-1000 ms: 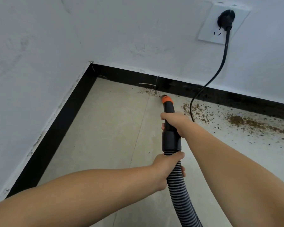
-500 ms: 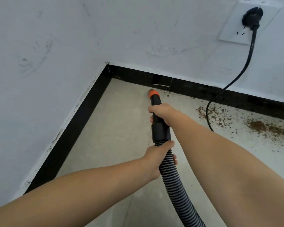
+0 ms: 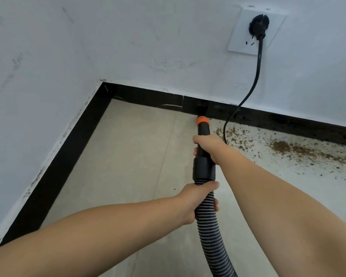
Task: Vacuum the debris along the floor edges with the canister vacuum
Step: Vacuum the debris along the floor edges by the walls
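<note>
A black vacuum nozzle with an orange tip [image 3: 203, 120] points at the foot of the black skirting board [image 3: 148, 97] on the far wall. My right hand [image 3: 208, 145] grips the black nozzle tube [image 3: 204, 168] just behind the tip. My left hand [image 3: 198, 200] holds the ribbed grey-black hose [image 3: 214, 244] lower down. Brown debris [image 3: 288, 148] is scattered along the floor edge to the right of the nozzle. The canister is out of view.
A black power cord [image 3: 254, 82] hangs from a plug [image 3: 259, 26] in a white wall socket and drops to the floor just right of the nozzle. White walls meet in a corner at the left, with black skirting [image 3: 54, 168] along both. The floor is grey tile.
The nozzle tip has shifted right along the far skirting, now close to the cord and the debris. The small debris patch left of the cord is gone. Both hands keep their hold.
</note>
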Motion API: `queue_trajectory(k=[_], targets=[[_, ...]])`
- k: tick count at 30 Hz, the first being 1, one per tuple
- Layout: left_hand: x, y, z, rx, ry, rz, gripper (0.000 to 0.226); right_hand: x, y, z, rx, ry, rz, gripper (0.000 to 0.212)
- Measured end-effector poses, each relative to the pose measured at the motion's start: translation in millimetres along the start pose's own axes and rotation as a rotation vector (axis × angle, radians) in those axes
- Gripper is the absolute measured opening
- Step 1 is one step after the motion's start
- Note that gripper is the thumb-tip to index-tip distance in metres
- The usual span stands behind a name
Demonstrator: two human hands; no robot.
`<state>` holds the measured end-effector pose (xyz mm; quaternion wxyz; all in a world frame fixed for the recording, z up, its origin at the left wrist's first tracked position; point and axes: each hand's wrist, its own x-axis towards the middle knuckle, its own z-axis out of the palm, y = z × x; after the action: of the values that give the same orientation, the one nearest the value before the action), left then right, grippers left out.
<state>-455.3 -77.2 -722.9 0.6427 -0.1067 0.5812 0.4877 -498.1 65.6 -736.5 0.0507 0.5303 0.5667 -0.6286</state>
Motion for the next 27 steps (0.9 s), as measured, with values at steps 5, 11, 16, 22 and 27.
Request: queue_trajectory(k=[5,11,16,22,27], targets=[[7,-1,23,0.054,-0.043,-0.012,0.019,2,11,-34,0.072,0.097,0.013,0.017],[7,-3,25,-0.004,-0.016,-0.008,0.02,2,7,-29,0.056,0.038,-0.004,0.016],[-3,-6,-1,-0.105,0.095,0.029,0.021,-1,-4,23,-0.058,-0.122,-0.031,0.018],[-6,2,-34,-0.223,0.177,0.079,0.024,6,-21,78,-0.136,-0.273,-0.052,0.017],[1,14,-52,-0.318,0.249,0.12,0.026,15,-37,114,-0.232,-0.376,-0.093,0.02]])
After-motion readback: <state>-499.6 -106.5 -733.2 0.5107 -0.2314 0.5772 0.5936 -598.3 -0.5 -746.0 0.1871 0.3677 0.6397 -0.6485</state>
